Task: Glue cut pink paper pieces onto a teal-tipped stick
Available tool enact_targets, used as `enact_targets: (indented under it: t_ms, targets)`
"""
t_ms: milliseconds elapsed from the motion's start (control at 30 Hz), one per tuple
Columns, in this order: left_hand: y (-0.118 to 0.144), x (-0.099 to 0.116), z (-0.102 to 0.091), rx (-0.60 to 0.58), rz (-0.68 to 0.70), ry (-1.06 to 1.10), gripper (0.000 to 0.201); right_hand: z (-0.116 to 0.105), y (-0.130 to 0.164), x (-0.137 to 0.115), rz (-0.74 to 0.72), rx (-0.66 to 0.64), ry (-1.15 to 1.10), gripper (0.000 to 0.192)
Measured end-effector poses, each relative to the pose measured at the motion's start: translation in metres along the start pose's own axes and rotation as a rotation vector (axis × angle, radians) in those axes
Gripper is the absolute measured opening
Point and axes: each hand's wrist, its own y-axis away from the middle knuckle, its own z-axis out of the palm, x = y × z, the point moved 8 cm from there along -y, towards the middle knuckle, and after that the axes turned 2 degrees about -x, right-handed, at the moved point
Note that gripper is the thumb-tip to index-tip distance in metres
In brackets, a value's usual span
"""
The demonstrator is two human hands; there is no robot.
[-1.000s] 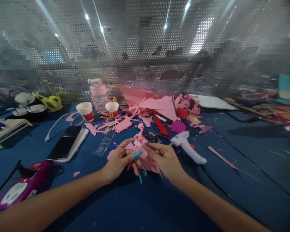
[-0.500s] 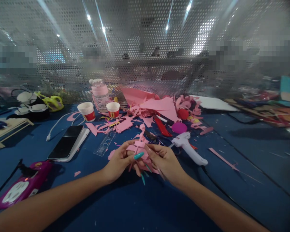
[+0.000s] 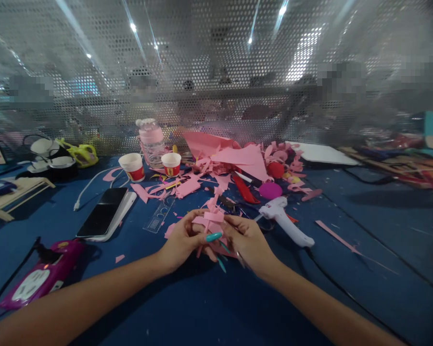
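A small pink paper piece (image 3: pixel 212 218) is pinched between the left hand (image 3: pixel 182 240) and the right hand (image 3: pixel 250 242), both closed on it just above the blue table (image 3: pixel 209 307). The piece is folded and bent out of several strips; judged from its loose ends, the shaping seems to be partly done and not finished. More cut pink paper is lying under the hands.

Beyond the hands a heap of pink paper scraps (image 3: pixel 238 161) is spread, so a good deal of cutting appears to be done already. Just to the right of the right hand one white glue gun (image 3: pixel 285 221) is laid, with a single pink strip (image 3: pixel 334 235) further right. To the left of the left hand one clear ruler (image 3: pixel 160 214), one phone (image 3: pixel 103 218) and one purple power strip (image 3: pixel 39 281) are seen. Further off, two paper cups (image 3: pixel 132 167) are counted, beside one bottle (image 3: pixel 151 139)
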Motion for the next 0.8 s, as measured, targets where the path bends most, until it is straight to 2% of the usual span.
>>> enact_targets:
  t_ms: [400, 633, 800]
  targets:
    - [0.000, -0.002, 0.002, -0.013, -0.002, 0.036, 0.045, 0.012, 0.003, 0.004, 0.127, -0.036, -0.213, 0.038]
    - [0.001, -0.003, 0.003, -0.005, -0.011, 0.054, 0.047, 0.011, 0.002, 0.015, 0.117, -0.040, -0.252, 0.040]
    - [0.001, -0.002, 0.002, 0.010, -0.016, 0.055, 0.047, 0.010, 0.001, 0.013, 0.093, -0.041, -0.239, 0.037]
